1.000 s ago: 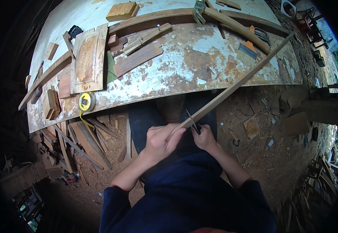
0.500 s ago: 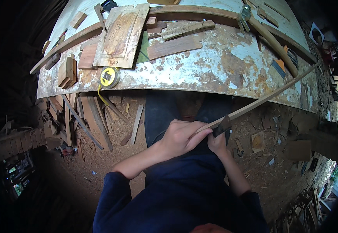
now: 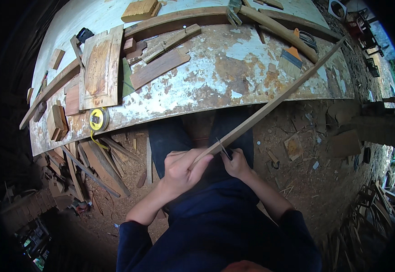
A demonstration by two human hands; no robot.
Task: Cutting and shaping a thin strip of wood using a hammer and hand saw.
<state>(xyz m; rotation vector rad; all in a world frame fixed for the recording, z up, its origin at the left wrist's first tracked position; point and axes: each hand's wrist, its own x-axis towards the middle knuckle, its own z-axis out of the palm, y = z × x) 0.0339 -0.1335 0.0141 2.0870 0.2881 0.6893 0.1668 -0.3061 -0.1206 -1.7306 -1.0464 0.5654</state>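
My left hand [image 3: 184, 170] is wrapped round the near end of a long, thin wooden strip [image 3: 270, 106]. From there the strip slants up to the right, over the workbench's [image 3: 197, 90] front edge, its far end reaching the bench's right side. In my right hand [image 3: 237, 164] is a knife [image 3: 224, 149] with a dark blade, seen nearly edge-on against the strip just beyond my left hand. Its handle is hidden in my fingers. Both hands are above my lap, in front of the bench.
On the bench lie a hammer [image 3: 276, 32], an orange-handled scraper [image 3: 292, 58], a carved wooden panel [image 3: 100, 70], a yellow tape measure [image 3: 98, 119] and a long curved beam [image 3: 174, 23]. Offcuts [image 3: 102, 165] are heaped below at left. Shavings litter the floor.
The view has turned, so the bench appears tilted. The knife's blade, earlier showing its broad face, is now nearly edge-on. Both hands keep their hold.
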